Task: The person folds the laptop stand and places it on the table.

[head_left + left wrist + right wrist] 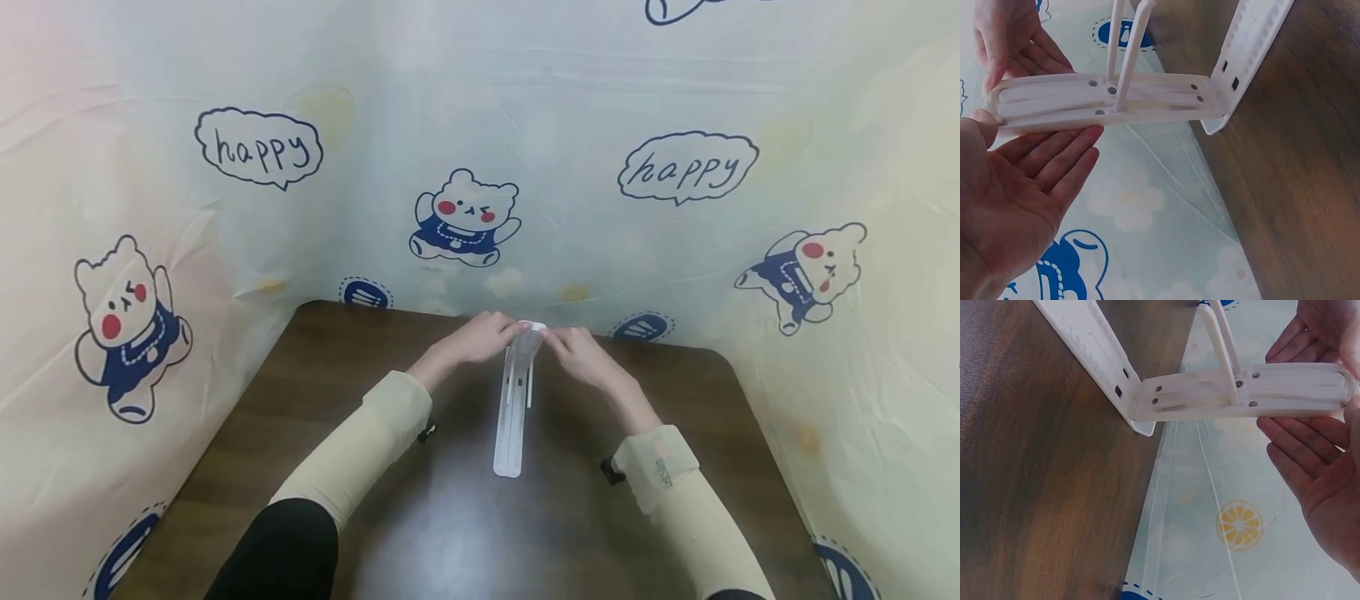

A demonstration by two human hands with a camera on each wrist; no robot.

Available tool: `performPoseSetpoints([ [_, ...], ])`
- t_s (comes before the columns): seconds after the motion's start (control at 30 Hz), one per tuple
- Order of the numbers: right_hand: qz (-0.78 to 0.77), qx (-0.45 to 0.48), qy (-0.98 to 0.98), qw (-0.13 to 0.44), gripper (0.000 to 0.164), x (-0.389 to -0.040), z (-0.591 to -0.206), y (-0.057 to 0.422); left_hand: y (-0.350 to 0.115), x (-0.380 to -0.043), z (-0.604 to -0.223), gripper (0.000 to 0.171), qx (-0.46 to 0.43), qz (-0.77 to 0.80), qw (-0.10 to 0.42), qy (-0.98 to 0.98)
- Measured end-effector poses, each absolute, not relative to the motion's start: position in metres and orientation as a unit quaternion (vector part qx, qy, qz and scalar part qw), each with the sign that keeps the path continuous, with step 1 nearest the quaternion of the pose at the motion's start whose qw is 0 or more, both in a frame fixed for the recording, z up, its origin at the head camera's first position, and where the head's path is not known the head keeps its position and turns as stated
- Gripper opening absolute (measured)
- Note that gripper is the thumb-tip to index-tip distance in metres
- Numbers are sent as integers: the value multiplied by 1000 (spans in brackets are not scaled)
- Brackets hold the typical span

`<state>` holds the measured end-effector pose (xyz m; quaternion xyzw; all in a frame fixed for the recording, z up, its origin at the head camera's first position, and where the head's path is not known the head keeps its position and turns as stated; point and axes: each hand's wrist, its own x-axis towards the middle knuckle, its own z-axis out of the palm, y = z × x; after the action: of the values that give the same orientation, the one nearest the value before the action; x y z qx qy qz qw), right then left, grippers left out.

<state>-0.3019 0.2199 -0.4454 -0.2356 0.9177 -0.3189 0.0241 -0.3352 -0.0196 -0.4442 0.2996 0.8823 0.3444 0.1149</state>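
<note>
A white plastic folding stand (510, 429) stands near the table's far edge. Its long base lies flat towards me, and a hinged panel (1166, 94) rises from the far end. Two slim support arms (1219, 350) stick out from the panel's middle. My left hand (486, 336) pinches the panel's top end from the left, thumb on the near face and fingers behind. From the right, my right hand (587, 357) grips the same end in the same way. In the wrist views both hands' fingers stretch along the panel's edges.
A dark brown wooden table (450, 533) lies under the stand. Behind it and at both sides hangs a pale printed cloth (555, 108) with bears and the word "happy". Dark straps or mounts show at both wrists.
</note>
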Motion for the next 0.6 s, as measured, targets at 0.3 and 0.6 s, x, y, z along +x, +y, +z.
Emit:
performPoseSetpoints([
  [0.3,-342,-226,912,3,46,-307,-450,213,-25,-335,-447,58,274,364,95,885],
  [0.6,-396,-187,899,-34,42,-292,-473,216,-27,-320,-464,64,278,401,72,870],
])
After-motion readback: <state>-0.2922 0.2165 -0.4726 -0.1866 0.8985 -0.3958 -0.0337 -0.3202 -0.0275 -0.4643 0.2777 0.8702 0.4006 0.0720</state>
